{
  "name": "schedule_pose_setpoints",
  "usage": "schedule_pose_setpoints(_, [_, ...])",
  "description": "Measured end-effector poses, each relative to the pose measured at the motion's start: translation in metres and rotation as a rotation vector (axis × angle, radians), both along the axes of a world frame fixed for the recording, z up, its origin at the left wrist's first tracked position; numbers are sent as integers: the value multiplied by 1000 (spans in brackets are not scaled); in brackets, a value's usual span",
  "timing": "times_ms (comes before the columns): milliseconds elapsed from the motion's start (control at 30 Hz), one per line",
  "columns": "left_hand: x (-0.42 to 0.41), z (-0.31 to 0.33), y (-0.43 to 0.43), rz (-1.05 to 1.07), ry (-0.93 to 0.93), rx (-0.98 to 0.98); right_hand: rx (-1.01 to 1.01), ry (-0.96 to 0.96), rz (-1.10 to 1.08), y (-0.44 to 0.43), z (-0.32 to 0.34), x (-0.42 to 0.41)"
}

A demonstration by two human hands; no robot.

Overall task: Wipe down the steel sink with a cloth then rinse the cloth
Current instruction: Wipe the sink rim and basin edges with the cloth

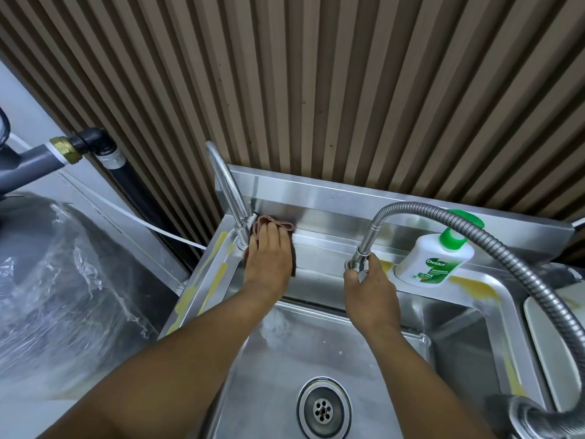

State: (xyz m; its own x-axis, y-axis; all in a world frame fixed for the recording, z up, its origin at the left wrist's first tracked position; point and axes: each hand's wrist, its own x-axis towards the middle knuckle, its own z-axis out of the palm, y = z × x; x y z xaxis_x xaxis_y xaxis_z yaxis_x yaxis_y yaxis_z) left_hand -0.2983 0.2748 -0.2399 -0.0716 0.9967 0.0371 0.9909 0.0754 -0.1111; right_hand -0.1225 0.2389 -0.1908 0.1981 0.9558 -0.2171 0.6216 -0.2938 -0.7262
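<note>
Along the back ledge of the steel sink [332, 245], the left hand [269, 258] lies flat, fingers spread, pressing the brown cloth [275, 224] down just beside the base of the fixed tap [232, 201]; the cloth touches the tap's foot and the upright splashback. The right hand [368, 291] is curled around the lower end of the flexible hose tap [361, 258], farther right on the same ledge. The ledge runs left to right, so the wipe's open room lies rightward, between the two hands; beyond stands the soap bottle [433, 258], probably the nearest obstacle. Yellowish residue [218, 248] streaks the left rim. The basin with its drain [323, 410] lies below both hands.
</note>
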Motion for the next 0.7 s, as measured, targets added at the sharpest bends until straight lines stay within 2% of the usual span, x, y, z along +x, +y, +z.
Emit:
schedule_pose_setpoints(167, [30,2,3,52,-103,-52,1,-8,-15,0,-2,-2])
schedule_pose_setpoints(233, [48,0,1,-52,-159,5,-4,-8,-17,0,-2,-3])
schedule_pose_setpoints(367, [75,-6,0,-391,-316,127,-7,-10,-14,0,-2,-2])
schedule_pose_setpoints(433, [59,-7,3,-504,-297,123,-6,-21,-8,1,-2,-2])
schedule_pose_setpoints(500, [33,-10,2,-548,-176,72,-6,-21,-8,1,-2,-2])
schedule_pose_setpoints(600, [6,-16,-2,-436,-5,12,-10,-13,-7,1,-1,-2])
schedule_pose_setpoints(700, [-9,-19,-9,-187,15,-4,-10,-4,2,0,-1,-1])
